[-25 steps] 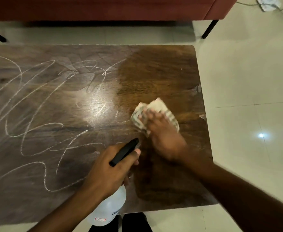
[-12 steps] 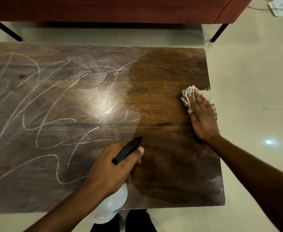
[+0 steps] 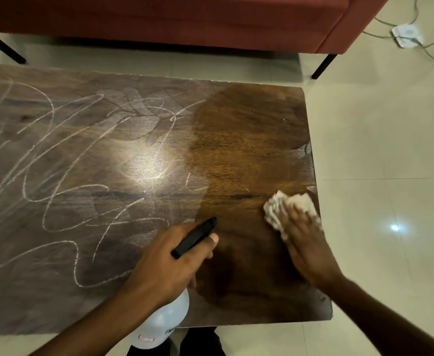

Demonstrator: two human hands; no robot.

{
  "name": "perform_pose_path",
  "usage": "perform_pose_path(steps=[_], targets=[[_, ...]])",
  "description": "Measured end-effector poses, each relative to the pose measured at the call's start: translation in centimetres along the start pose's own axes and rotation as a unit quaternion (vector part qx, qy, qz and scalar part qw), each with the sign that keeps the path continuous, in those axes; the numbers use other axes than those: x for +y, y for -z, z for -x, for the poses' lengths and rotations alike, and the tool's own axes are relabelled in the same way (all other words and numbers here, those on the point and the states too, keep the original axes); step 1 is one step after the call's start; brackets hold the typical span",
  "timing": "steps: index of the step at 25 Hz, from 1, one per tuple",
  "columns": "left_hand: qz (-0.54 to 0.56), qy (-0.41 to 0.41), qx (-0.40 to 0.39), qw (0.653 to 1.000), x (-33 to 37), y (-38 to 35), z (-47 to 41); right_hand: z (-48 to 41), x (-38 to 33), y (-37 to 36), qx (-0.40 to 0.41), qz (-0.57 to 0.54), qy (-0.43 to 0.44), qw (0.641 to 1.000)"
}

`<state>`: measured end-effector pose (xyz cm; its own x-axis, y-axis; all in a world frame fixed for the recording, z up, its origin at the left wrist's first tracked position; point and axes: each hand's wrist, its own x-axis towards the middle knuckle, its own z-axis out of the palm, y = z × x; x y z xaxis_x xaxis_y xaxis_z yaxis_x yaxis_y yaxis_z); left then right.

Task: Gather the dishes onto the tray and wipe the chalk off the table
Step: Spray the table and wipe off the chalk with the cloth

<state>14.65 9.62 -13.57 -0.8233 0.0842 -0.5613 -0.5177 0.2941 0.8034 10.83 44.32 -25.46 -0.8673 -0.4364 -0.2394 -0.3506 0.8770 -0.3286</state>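
Observation:
A dark wooden table [image 3: 249, 129] fills the view. White chalk scribbles [image 3: 56, 176] cover its left and middle parts, while the right part looks wet and free of chalk. My right hand [image 3: 305, 242] presses a crumpled white cloth [image 3: 282, 206] flat against the table near its right edge, fingers straight. My left hand [image 3: 167, 268] grips a white spray bottle [image 3: 162, 325] by its black nozzle head [image 3: 195, 237] above the table's front edge. No dishes or tray are in view.
A red sofa [image 3: 185, 19] on black legs stands beyond the table. A white power strip [image 3: 407, 34] with cables lies on the pale tiled floor at the back right. Tiled floor borders the table's right side.
My right hand slid the cloth from the table's middle to the right edge, then toward me along that edge. The left hand kept holding the spray bottle in place.

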Motion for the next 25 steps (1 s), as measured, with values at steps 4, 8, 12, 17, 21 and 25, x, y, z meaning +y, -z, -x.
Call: perform_pose_path(steps=[4,8,12,17,21,25], targets=[[0.039,0.016,0.038,0.998,0.1,0.9,0.4,-14.6,3.9,4.2,0.104,-0.086,-0.156,0.978],[0.092,0.033,0.064,0.993,-0.3,2.8,0.7,-18.2,5.3,4.7,0.095,-0.082,-0.189,0.974],[0.056,0.026,0.070,0.996,0.0,4.5,-0.5,-9.1,0.5,0.7,0.093,-0.063,-0.101,0.989],[0.089,0.003,0.137,0.986,1.2,7.2,-4.7,0.4,-7.4,-6.2,0.041,-0.023,0.031,0.998],[0.062,-0.026,0.174,0.982,2.5,10.7,-8.3,-0.6,-8.5,-6.6,0.080,0.001,-0.012,0.997],[0.032,-0.028,0.175,0.984,3.2,14.2,-10.5,-1.0,-9.5,-6.9,0.093,0.020,-0.053,0.994]])
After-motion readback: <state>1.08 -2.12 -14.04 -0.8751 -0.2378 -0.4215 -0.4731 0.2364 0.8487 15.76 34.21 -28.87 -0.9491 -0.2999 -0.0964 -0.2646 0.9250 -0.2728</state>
